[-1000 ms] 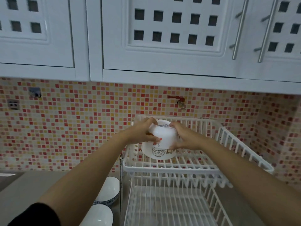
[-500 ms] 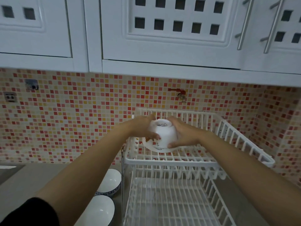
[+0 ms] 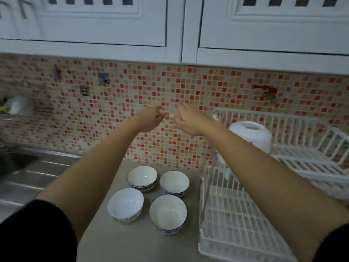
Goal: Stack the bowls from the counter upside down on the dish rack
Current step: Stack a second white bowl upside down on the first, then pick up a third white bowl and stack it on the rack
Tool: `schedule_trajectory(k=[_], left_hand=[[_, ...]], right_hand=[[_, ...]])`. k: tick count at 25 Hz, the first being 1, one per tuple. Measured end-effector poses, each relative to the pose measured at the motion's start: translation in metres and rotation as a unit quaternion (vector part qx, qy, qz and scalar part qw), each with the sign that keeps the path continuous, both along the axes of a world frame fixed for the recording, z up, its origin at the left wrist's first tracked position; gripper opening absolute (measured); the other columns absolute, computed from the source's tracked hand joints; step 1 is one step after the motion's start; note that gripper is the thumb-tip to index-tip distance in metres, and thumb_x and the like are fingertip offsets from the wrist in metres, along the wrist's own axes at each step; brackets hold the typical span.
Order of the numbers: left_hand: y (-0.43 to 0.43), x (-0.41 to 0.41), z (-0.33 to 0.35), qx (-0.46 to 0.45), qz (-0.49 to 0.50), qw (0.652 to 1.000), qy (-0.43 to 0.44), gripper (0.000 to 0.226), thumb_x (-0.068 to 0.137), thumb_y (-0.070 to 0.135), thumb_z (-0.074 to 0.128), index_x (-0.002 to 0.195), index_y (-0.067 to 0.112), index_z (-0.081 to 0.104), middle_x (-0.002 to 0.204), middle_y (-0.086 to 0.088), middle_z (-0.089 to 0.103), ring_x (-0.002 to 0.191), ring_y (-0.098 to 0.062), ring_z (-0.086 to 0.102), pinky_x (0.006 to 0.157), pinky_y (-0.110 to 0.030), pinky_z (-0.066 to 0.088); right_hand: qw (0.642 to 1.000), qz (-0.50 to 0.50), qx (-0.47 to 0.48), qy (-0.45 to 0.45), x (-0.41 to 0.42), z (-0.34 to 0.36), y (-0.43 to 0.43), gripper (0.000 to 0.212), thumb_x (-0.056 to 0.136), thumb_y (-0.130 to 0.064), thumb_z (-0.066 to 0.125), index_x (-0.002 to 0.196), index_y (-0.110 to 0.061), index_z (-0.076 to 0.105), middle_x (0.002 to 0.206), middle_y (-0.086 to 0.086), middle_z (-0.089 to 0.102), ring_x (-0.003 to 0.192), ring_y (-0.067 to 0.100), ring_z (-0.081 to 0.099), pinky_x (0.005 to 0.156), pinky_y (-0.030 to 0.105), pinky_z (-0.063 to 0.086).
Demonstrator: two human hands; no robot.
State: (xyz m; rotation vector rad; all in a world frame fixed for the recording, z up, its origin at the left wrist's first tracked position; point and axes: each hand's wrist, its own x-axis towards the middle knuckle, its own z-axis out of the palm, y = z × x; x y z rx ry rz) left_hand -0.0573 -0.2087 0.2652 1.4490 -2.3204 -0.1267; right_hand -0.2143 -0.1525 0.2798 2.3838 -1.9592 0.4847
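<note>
A white bowl (image 3: 250,136) sits upside down on the upper tier of the white dish rack (image 3: 309,157) at the right. Several white bowls with blue patterned rims stand upright on the grey counter: two at the back (image 3: 142,177) (image 3: 174,182), two in front (image 3: 125,204) (image 3: 167,212). My left hand (image 3: 150,118) and my right hand (image 3: 186,118) hang in the air in front of the tiled wall, left of the rack and above the bowls. Both are empty with loosely curled fingers, fingertips close together.
The rack's lower tier (image 3: 232,220) rests on the counter (image 3: 132,242) right of the bowls. A steel sink and drainboard (image 3: 28,173) lie at the left. White cabinets (image 3: 170,29) hang overhead. A red tap (image 3: 268,91) sticks out of the mosaic wall.
Both hands have let go of the upside-down bowl, which now rests on the upper tier. The hands have moved left, away from the rack. The view has swung left and down.
</note>
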Motion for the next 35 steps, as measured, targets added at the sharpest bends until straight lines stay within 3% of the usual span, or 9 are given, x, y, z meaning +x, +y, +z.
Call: schedule_trajectory(k=[5, 11, 16, 19, 24, 28, 31, 33, 35], left_hand=[[-0.023, 0.099, -0.082, 0.106, 0.067, 0.991, -0.054, 0.058, 0.1, 0.04, 0.027, 0.147, 0.006, 0.025, 0.15, -0.02, 0.036, 0.136, -0.037, 0.036, 0.109, -0.044, 0.032], [-0.038, 0.161, -0.222, 0.223, 0.126, 0.962, -0.091, 0.053, 0.1, 0.036, 0.032, 0.13, -0.006, 0.045, 0.135, -0.026, 0.051, 0.125, -0.039, 0.048, 0.101, -0.041, 0.038], [-0.039, 0.161, -0.313, 0.311, 0.183, 0.933, -0.021, 0.049, 0.1, 0.033, 0.03, 0.124, -0.007, 0.048, 0.129, -0.026, 0.055, 0.12, -0.039, 0.051, 0.097, -0.037, 0.041], [-0.038, 0.151, -0.338, 0.346, 0.231, 0.906, 0.078, 0.035, 0.096, 0.016, 0.038, 0.121, -0.006, 0.048, 0.121, -0.025, 0.058, 0.108, -0.04, 0.06, 0.091, -0.039, 0.052], [-0.039, 0.157, -0.313, 0.304, 0.267, 0.901, 0.153, 0.032, 0.087, 0.003, 0.04, 0.117, -0.004, 0.05, 0.115, -0.025, 0.061, 0.099, -0.041, 0.064, 0.083, -0.044, 0.057], [-0.031, 0.158, -0.24, 0.15, 0.273, 0.931, 0.189, 0.03, 0.088, 0.005, 0.04, 0.113, -0.004, 0.055, 0.11, -0.026, 0.064, 0.096, -0.044, 0.063, 0.082, -0.047, 0.056], [-0.025, 0.144, -0.171, 0.051, 0.249, 0.932, 0.257, 0.03, 0.093, 0.01, 0.039, 0.114, -0.002, 0.057, 0.104, -0.019, 0.065, 0.093, -0.035, 0.063, 0.08, -0.044, 0.053], [-0.021, 0.129, -0.122, -0.002, 0.202, 0.929, 0.31, 0.027, 0.094, 0.012, 0.037, 0.108, 0.001, 0.058, 0.094, -0.015, 0.065, 0.082, -0.028, 0.062, 0.069, -0.038, 0.056], [-0.007, 0.107, -0.074, -0.053, 0.153, 0.923, 0.348, 0.022, 0.096, 0.014, 0.037, 0.104, 0.008, 0.056, 0.088, -0.007, 0.062, 0.074, -0.019, 0.056, 0.056, -0.025, 0.049]], right_hand=[[0.99, -0.009, 0.137, -0.02, 0.096, -0.095, -0.033, 0.065, 0.1, -0.038, 0.034, 0.149, -0.003, 0.009, 0.158, 0.016, 0.01, 0.143, 0.033, 0.02, 0.113, 0.042, 0.025], [0.941, -0.11, 0.297, -0.115, 0.147, -0.258, -0.052, 0.064, 0.097, -0.039, 0.04, 0.141, 0.004, 0.023, 0.147, 0.022, 0.032, 0.131, 0.037, 0.04, 0.104, 0.041, 0.037], [0.884, -0.232, 0.31, -0.262, 0.164, -0.328, -0.053, 0.065, 0.094, -0.023, 0.052, 0.141, 0.007, 0.019, 0.148, 0.022, 0.032, 0.136, 0.033, 0.035, 0.108, 0.034, 0.032], [0.868, -0.247, 0.293, -0.316, 0.167, -0.35, -0.052, 0.061, 0.092, -0.009, 0.052, 0.143, 0.002, 0.022, 0.147, 0.02, 0.037, 0.133, 0.033, 0.04, 0.106, 0.034, 0.034], [0.889, -0.208, 0.239, -0.33, 0.174, -0.331, -0.044, 0.055, 0.092, -0.01, 0.047, 0.142, 0.0, 0.026, 0.141, 0.02, 0.045, 0.125, 0.035, 0.047, 0.097, 0.034, 0.041], [0.916, -0.163, 0.129, -0.343, 0.19, -0.263, -0.03, 0.057, 0.097, -0.014, 0.044, 0.146, -0.003, 0.015, 0.146, 0.016, 0.035, 0.126, 0.029, 0.046, 0.096, 0.03, 0.04], [0.93, -0.14, 0.027, -0.339, 0.183, -0.191, -0.022, 0.062, 0.099, -0.018, 0.042, 0.149, -0.011, 0.006, 0.153, 0.01, 0.024, 0.129, 0.026, 0.044, 0.099, 0.031, 0.042], [0.926, -0.104, -0.042, -0.36, 0.164, -0.141, -0.015, 0.063, 0.098, -0.018, 0.043, 0.149, -0.016, 0.007, 0.153, 0.008, 0.023, 0.13, 0.025, 0.043, 0.101, 0.032, 0.043], [0.916, -0.076, -0.102, -0.38, 0.138, -0.095, -0.001, 0.062, 0.098, -0.018, 0.045, 0.149, -0.019, 0.009, 0.151, 0.005, 0.025, 0.129, 0.022, 0.043, 0.1, 0.031, 0.044]])
